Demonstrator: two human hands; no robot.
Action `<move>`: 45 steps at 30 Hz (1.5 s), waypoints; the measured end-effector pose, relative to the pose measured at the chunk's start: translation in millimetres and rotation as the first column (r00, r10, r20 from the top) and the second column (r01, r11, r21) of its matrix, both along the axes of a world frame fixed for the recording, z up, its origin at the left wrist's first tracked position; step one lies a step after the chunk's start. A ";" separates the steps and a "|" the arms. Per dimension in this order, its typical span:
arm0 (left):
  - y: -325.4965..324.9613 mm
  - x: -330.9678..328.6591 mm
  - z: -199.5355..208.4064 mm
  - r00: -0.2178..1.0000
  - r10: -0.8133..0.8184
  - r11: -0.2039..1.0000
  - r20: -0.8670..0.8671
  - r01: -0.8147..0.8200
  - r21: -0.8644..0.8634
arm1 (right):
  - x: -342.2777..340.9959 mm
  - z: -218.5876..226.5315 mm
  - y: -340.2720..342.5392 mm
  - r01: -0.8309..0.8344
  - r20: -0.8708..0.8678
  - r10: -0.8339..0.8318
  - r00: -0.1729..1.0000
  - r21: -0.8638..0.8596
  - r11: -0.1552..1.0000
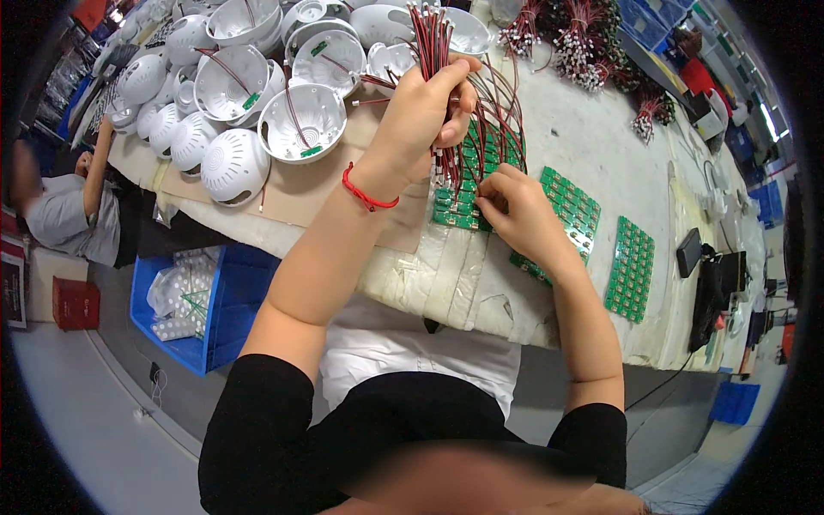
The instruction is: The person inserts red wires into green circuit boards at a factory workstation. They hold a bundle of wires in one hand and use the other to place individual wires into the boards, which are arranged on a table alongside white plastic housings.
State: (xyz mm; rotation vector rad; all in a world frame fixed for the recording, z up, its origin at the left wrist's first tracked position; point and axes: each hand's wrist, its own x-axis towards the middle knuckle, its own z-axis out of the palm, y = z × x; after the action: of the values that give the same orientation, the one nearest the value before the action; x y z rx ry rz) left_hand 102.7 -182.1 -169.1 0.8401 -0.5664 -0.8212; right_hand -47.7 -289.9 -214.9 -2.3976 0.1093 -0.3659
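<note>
My left hand (427, 107) is wrapped round a bundle of thin red and black cables (432, 39) with small white connectors at their ends. The bundle hangs down over a panel of small green circuit boards (463, 212) on the table. At that panel's right edge, the fingers of my right hand (515, 206) are pinched together close to the boards; what they hold, if anything, is hidden. Several cables curve from the bundle onto the panel. Beside it lie a second green panel (573, 206), partly under my right wrist, and a third panel (631, 268) farther right.
White perforated plastic housings (236, 167) crowd the table's left side, some holding a green board and cable. More cable bundles (584, 43) lie at the back right. A blue crate (219, 309) with packing stands below the left edge. Another person (73, 206) sits at far left.
</note>
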 end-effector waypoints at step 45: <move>-12.5 -2.4 -13.3 0.986 0.125 0.992 0.108 -0.128 0.022 | -23.0 40.4 -37.6 -0.106 0.109 0.007 0.994 0.947 0.303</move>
State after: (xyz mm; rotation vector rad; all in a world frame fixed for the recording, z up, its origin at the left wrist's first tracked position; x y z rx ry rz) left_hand 100.3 -194.6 -182.4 0.9408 -0.5896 -0.6729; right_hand -70.8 -327.4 -174.5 -1.1348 0.1487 -0.2450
